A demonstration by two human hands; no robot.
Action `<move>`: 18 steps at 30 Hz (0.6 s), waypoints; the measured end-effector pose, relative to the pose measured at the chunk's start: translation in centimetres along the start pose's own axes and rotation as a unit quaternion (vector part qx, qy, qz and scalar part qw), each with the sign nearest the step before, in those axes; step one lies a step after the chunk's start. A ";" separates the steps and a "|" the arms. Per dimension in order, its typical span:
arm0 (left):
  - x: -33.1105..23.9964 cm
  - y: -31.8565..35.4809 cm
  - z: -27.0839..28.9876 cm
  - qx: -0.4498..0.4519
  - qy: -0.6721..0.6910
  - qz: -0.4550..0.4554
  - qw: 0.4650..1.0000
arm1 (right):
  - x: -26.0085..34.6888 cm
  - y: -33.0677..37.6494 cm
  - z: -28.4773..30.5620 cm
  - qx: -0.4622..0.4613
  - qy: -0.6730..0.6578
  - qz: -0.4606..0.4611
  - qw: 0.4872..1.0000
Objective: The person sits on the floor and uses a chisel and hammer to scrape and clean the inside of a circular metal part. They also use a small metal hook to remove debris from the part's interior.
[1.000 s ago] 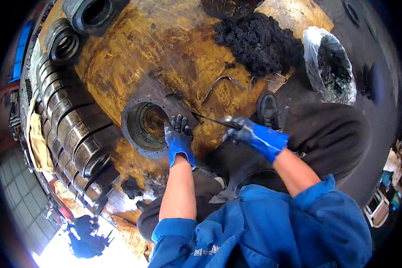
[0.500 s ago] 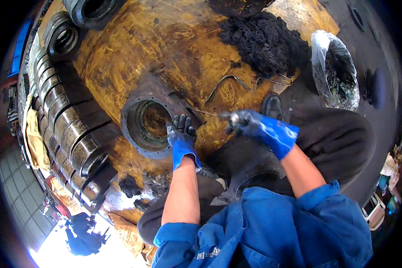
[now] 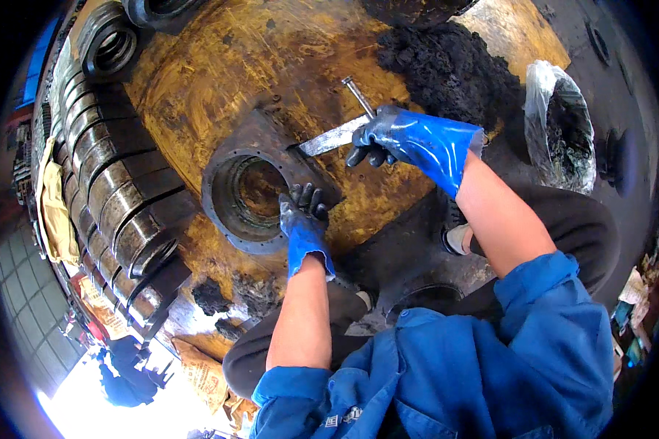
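Note:
A dark metal housing (image 3: 250, 245) with a round bore and a flange of small holes lies on the stained yellow-brown work surface. My left hand (image 3: 305, 212), in a blue and black glove, grips the flange's near right edge with curled fingers. In my right hand (image 3: 385, 136), gloved the same way, is a flat metal scraper (image 3: 333, 139) with a rod handle standing out above the fist. The blade's far end reaches the housing's upper right side; whether it touches cannot be made out. The glove hides where blade and rod join.
Heavy metal rings (image 3: 121, 212) stand in rows at left, with another ring (image 3: 110, 47) above them. A heap of black shavings (image 3: 450, 73) lies beyond my right hand. Right of it stands a clear plastic bag (image 3: 538, 124) with dark scraps inside. My folded legs are close by.
My right hand has moved up and away from my body, turning the scraper so its flat blade shows. My left hand stays at the flange. The bent wire tools no longer show.

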State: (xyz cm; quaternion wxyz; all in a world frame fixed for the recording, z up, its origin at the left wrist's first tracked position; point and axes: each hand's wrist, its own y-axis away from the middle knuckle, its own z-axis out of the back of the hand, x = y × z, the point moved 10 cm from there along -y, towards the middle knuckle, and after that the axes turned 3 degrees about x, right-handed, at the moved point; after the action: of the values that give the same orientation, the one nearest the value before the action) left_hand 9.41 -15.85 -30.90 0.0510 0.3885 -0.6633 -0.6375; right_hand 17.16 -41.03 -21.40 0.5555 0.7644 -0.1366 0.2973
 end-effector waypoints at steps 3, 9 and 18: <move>0.0 0.4 -0.1 -0.005 0.001 -0.006 1.000 | 0.3 -0.7 -0.2 0.005 -0.046 -0.023 0.999; -0.1 -0.2 -0.2 0.022 -0.018 -0.020 0.999 | 1.5 -0.9 0.2 0.064 -0.007 0.000 0.998; -0.1 0.6 -0.4 0.003 0.007 0.018 1.000 | 5.5 -4.5 -6.5 0.014 0.379 0.318 0.869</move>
State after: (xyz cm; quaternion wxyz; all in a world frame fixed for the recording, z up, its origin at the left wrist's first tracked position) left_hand 9.41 -16.17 -30.29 0.0658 0.3808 -0.6717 -0.6321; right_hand 21.94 -32.73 -20.21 0.4293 0.5155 -0.1468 0.7269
